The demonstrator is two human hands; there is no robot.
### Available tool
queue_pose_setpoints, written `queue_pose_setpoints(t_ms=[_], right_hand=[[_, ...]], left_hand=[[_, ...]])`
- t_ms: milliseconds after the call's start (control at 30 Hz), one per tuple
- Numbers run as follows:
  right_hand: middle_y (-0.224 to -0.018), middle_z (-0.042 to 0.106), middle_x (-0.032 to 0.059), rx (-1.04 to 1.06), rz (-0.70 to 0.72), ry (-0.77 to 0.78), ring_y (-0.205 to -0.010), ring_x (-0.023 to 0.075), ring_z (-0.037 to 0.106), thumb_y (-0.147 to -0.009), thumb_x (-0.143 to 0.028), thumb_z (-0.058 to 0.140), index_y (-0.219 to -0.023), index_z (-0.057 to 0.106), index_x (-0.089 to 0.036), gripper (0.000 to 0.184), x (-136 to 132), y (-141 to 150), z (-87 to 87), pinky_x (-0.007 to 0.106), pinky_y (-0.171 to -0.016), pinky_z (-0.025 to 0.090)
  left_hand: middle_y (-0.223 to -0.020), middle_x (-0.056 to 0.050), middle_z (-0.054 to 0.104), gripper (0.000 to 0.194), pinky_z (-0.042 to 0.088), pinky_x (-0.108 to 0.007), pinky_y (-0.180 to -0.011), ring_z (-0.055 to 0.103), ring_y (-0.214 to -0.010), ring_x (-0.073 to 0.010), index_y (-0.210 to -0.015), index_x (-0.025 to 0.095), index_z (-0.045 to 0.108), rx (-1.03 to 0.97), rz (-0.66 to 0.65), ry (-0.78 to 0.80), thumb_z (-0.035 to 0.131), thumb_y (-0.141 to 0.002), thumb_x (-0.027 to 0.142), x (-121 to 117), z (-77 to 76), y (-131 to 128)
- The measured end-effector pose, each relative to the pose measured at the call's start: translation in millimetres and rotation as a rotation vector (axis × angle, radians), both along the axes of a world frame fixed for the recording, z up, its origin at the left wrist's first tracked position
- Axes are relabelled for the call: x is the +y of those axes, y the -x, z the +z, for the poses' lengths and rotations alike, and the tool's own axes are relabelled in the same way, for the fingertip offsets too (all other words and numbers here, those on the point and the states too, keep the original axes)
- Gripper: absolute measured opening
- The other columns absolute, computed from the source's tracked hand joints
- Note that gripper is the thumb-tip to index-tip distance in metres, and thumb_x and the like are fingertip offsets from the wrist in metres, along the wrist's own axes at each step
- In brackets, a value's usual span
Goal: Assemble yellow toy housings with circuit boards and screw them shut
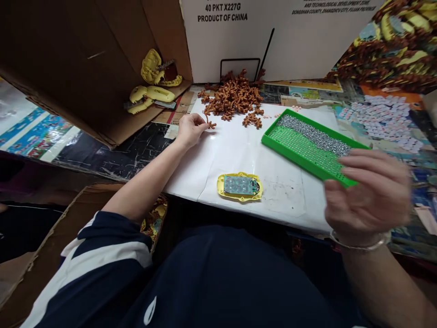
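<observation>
My left hand (190, 129) reaches out over the white table sheet (235, 150) and pinches a small brown rubber piece (210, 124) at the near edge of a heap of brown rubber pieces (232, 97). My right hand (367, 196) hovers, blurred by motion, over the near corner of a green tray (293, 146) that holds several small silver screws (314, 135); its fingers are loosely curled and I cannot see anything in them. Between my hands lies a yellow shell with a circuit board (240, 186) face up.
Yellow plastic shells (152, 93) lie on brown cardboard at the back left. A white carton (273, 36) stands behind the heap. Small pale parts (389, 116) are spread at the right. An open cardboard box (51, 228) with more parts sits by my left knee.
</observation>
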State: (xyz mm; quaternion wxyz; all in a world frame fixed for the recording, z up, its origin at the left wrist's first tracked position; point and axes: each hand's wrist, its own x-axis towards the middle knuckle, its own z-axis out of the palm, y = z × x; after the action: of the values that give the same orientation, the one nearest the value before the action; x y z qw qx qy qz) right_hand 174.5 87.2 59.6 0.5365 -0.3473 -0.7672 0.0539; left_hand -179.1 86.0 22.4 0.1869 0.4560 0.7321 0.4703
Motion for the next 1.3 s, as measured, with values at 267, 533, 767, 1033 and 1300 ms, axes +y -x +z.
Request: queue_pose_setpoints(t_ms=[267,533,767,1033,1300], right_hand=[[-0.088,0.071,0.0031,-0.223,0.326,-0.073,-0.079,0.0174,0.07,-0.088,-0.011,0.064,-0.101,0.065,-0.023,0.018,-19,47,-11.8,0.032,-0.069,0.06],[-0.099,0.074,0.0059,-0.389,0.457,-0.134,-0.083,0.0161,0.067,-0.095,-0.023,0.061,-0.104,0.069,-0.023,0.012,-22,39,-14.6,0.031,-0.073,0.055],[-0.066,0.067,0.0004,-0.107,0.439,0.84,-0.054,0.0105,0.059,-0.088,-0.033,0.067,-0.083,0.066,-0.016,0.018,-39,30,-24.6,0.024,-0.052,0.048],[-0.054,0.059,-0.0032,-0.022,0.481,1.149,-0.045,0.0072,0.053,-0.083,-0.041,0.069,-0.077,0.061,-0.016,0.026,-46,28,-36.9,0.021,-0.046,0.044],[-0.052,0.055,-0.0039,-0.208,0.401,1.03,-0.044,0.0072,0.047,-0.085,-0.031,0.06,-0.071,0.058,-0.017,0.02,-45,35,-33.2,0.022,-0.045,0.036]], left_hand=[[-0.063,0.002,0.065,0.034,0.052,-0.02,-0.057,0.063,-0.059,-0.0093,-0.069,0.015,0.058,-0.485,-0.492,-0.179,0.088,-0.066,0.028,-63,23.5,-77],[-0.07,0.0,0.071,0.045,0.052,-0.02,-0.058,0.064,-0.055,-0.008,-0.075,0.014,0.059,-0.87,-0.803,0.161,0.09,-0.066,0.045,-86,36.2,-103],[-0.101,-0.01,0.074,0.035,0.055,-0.037,-0.086,0.068,-0.093,-0.0216,-0.097,0.016,0.068,0.151,-0.691,-0.222,0.067,-0.09,0.05,-95,4.5,-101],[-0.117,-0.011,0.071,0.022,0.054,-0.041,-0.094,0.061,-0.111,-0.0242,-0.111,0.017,0.067,0.546,-0.743,-0.35,0.059,-0.097,0.033,-102,-30.1,-107],[-0.112,-0.01,0.071,0.019,0.056,-0.04,-0.091,0.061,-0.107,-0.0236,-0.107,0.017,0.066,0.55,-0.705,-0.423,0.062,-0.096,0.031,-100,-32.7,-109]])
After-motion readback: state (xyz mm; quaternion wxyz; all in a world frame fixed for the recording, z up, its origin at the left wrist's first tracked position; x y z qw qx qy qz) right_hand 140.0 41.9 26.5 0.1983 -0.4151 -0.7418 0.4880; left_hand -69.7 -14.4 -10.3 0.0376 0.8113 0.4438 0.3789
